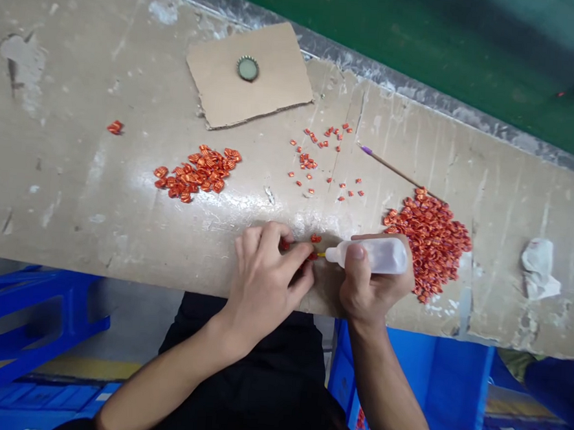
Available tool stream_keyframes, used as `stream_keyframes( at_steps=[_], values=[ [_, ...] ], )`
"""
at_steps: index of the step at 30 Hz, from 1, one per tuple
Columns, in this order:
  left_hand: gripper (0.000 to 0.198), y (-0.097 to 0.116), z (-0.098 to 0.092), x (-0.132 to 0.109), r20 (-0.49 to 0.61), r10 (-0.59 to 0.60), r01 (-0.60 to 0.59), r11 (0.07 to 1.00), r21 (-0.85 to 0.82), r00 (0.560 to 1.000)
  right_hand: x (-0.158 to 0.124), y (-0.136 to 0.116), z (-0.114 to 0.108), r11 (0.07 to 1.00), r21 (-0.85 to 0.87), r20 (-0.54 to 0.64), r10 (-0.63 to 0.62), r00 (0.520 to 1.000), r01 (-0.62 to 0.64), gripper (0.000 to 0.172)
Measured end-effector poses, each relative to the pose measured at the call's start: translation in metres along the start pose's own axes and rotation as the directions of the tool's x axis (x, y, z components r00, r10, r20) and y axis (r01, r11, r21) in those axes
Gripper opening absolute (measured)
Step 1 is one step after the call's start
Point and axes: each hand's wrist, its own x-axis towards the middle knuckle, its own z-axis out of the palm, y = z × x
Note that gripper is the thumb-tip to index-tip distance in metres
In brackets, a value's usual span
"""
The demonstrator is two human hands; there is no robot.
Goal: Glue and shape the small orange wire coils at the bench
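My right hand [377, 285] is wrapped around a translucent white squeeze bottle [384, 255], tipped on its side with its thin yellow nozzle pointing left. The nozzle tip meets a small red-orange piece [312, 256] pinched between the thumb and forefinger of my left hand [271, 275]. My fingers cover most of that piece. Another red-orange bit shows by my left fingertips, and one more [316, 238] lies on the table just beyond the nozzle. Tiny orange pieces [308, 162] are scattered on the table farther from me.
A heap of small red-orange pieces [431, 240] lies to the right, with a thin purple-tipped stick [397, 169] against it. Left is a pile of larger orange pieces [199, 174]. A bottle cap [248, 68] rests on cardboard [282, 52]. Crumpled white tissue [540, 269] lies far right.
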Motion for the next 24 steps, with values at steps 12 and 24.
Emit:
stream_keyframes(
  at_steps=[12, 24],
  values=[
    [0.017, 0.0026, 0.0022, -0.0019, -0.022, 0.011, -0.010, 0.999, 0.036, 1.000, -0.0001, -0.0041, -0.0003, 0.999, 0.034, 0.015, 0.015, 1.000, -0.016, 0.022],
    [0.013, 0.0028, 0.0029, -0.0018, -0.015, -0.001, 0.002, 1.000, 0.027, 1.000, -0.0032, -0.0014, 0.0013, 1.000, 0.007, -0.014, -0.009, 1.000, 0.009, 0.020]
  ],
)
